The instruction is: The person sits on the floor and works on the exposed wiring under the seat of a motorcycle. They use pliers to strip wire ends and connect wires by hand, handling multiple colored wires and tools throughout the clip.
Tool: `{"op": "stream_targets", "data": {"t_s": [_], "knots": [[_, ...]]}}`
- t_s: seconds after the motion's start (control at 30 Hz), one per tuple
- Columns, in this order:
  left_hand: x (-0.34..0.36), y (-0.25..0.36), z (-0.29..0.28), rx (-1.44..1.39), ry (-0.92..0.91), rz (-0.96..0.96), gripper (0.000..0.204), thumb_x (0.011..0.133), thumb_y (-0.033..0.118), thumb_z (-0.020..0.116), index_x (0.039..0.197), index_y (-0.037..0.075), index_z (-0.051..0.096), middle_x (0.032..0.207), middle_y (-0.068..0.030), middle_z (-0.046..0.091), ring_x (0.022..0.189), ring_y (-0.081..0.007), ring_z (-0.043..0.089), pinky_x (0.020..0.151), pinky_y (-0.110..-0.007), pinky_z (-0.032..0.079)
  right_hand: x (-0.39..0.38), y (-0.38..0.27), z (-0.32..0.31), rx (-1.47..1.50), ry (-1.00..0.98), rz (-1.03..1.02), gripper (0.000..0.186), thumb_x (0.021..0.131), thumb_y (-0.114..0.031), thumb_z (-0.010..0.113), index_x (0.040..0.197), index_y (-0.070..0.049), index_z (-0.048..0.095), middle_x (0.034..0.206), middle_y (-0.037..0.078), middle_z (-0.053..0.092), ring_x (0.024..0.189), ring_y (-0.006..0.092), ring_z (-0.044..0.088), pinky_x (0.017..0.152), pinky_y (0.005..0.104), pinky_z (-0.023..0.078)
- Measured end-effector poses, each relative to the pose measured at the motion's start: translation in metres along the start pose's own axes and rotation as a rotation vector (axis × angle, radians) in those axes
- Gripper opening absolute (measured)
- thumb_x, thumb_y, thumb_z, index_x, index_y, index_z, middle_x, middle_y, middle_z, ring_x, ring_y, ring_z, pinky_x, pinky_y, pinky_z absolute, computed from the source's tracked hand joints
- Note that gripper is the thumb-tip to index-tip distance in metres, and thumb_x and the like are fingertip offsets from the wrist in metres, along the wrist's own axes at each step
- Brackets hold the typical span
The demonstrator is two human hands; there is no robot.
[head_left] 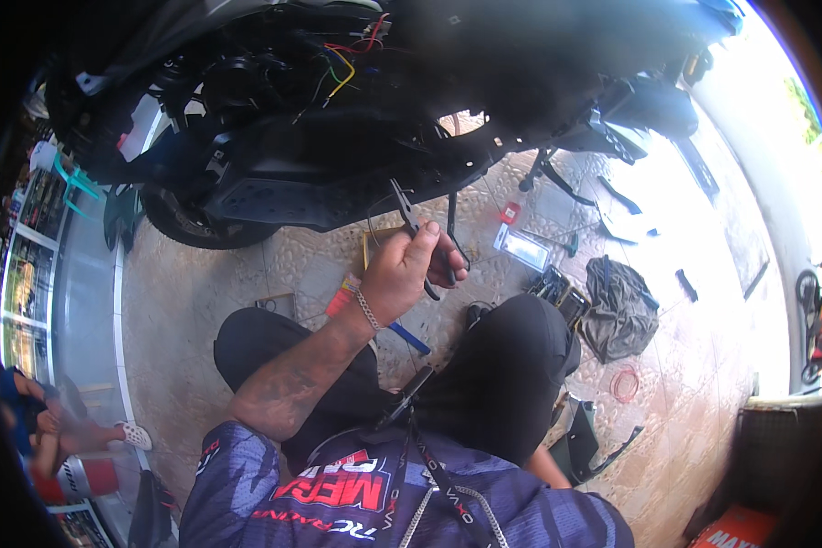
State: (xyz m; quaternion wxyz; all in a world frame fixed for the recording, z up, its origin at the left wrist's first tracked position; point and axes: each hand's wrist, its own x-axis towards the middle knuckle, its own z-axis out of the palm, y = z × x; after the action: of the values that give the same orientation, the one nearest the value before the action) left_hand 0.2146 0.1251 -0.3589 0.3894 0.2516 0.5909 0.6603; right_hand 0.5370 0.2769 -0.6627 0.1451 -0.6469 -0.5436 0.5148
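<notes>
Left hand (402,269) clasping long-nose pliers (416,228), black scooter underside (338,173) above, grey rag (619,306) on tiles

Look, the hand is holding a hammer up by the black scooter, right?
Not a hammer. The head view shows the left hand holding pliers with black handles up by the black scooter.
</notes>
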Motion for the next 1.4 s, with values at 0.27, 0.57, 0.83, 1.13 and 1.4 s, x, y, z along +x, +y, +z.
{"op": "stream_targets", "data": {"t_s": [0.27,0.57,0.83,1.13,1.4], "knots": [[-0.003,-0.005,-0.005,0.043,-0.041,-0.023,0.048,0.113,0.039,0.038,0.097,0.000,0.061,0.088,-0.0108,0.070,0.083,-0.0215,0.073,0.076,-0.036,0.062,0.018,0.054,-0.004,0.132,-0.076,0.117,0.036,0.100,-0.015,0.060,0.133,-0.001,0.057,0.113,0.013,0.068,0.100,0.0244,0.068,0.088,0.0369,0.054],[-0.006,-0.016,-0.009,0.013,-0.024,-0.063,0.047,0.112,0.040,0.043,0.097,-0.001,0.062,0.087,-0.0104,0.070,0.079,-0.0205,0.074,0.070,-0.034,0.062,0.015,0.049,-0.026,0.266,-0.087,0.151,0.046,0.098,-0.012,0.060,0.142,-0.004,0.052,0.122,0.014,0.064,0.106,0.0254,0.067,0.094,0.0390,0.053],[0.002,-0.016,-0.017,0.032,-0.017,-0.100,0.047,0.112,0.041,0.045,0.097,0.000,0.061,0.086,-0.0109,0.070,0.079,-0.0224,0.074,0.069,-0.035,0.062,-0.001,-0.126,-0.060,0.650,-0.279,-0.274,0.055,0.096,-0.010,0.060,0.149,-0.007,0.047,0.130,0.014,0.061,0.112,0.0263,0.065,0.098,0.0408,0.052],[0.016,-0.014,-0.015,-0.013,0.039,-0.123,0.052,0.110,0.045,0.048,0.092,-0.002,0.064,0.081,-0.0086,0.069,0.073,-0.0170,0.073,0.062,-0.030,0.058,-0.046,-0.374,0.080,-0.375,-0.391,-1.593,0.046,0.088,-0.010,0.076,0.130,-0.008,0.058,0.124,0.019,0.058,0.111,0.0424,0.061,0.095,0.0469,0.051],[0.041,-0.019,-0.045,-0.073,0.082,-0.160,0.051,0.111,0.043,0.046,0.094,-0.001,0.063,0.080,-0.0081,0.069,0.072,-0.0162,0.072,0.064,-0.029,0.058,-0.028,-0.401,0.167,-0.203,-0.425,-1.892,0.057,0.074,-0.005,0.081,0.127,-0.009,0.058,0.118,0.018,0.058,0.102,0.0383,0.062,0.087,0.0476,0.052]]}}
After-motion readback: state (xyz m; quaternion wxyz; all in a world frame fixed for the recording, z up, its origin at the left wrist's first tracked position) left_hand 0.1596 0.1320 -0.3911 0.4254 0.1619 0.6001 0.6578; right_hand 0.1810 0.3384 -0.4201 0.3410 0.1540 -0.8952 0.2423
